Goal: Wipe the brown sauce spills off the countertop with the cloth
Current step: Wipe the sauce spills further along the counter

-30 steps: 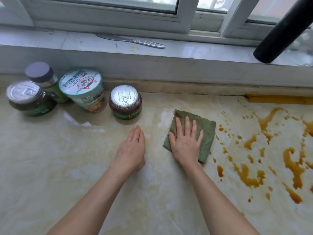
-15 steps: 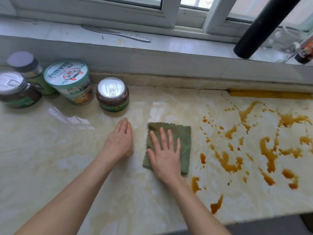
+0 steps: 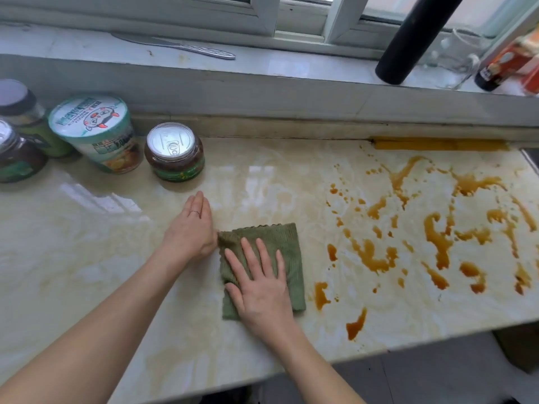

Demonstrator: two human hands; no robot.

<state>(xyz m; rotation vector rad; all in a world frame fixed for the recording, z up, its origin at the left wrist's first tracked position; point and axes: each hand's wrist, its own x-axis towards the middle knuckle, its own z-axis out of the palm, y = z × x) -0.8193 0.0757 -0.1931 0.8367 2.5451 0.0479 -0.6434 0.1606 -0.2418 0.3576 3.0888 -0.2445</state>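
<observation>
At the far left of the table (image 3: 87,272), well left of the cloth, stand my jars and a lidded paper tub (image 3: 97,132), the nearest jar (image 3: 174,151) up by the wall. My left hand (image 3: 192,231) lies flat and released on the bare marble, fingers straight and together, its thumb side touching the cloth's left edge. The green cloth (image 3: 287,243) sits folded near the table's front edge, and my right hand (image 3: 259,282) presses down on it, palm flat, fingers spread, gripping nothing. Right of the cloth the brown sauce spills (image 3: 437,240) run in streaks and drops across to the far right, the closest blot (image 3: 320,290) just beside the cloth's right edge. I judge the wiping barely begun: the spills look untouched. The next move calls for pushing the cloth rightward under firm, even pressure, sweeping through the near drops first, with care not to smear sauce over the front edge.
</observation>
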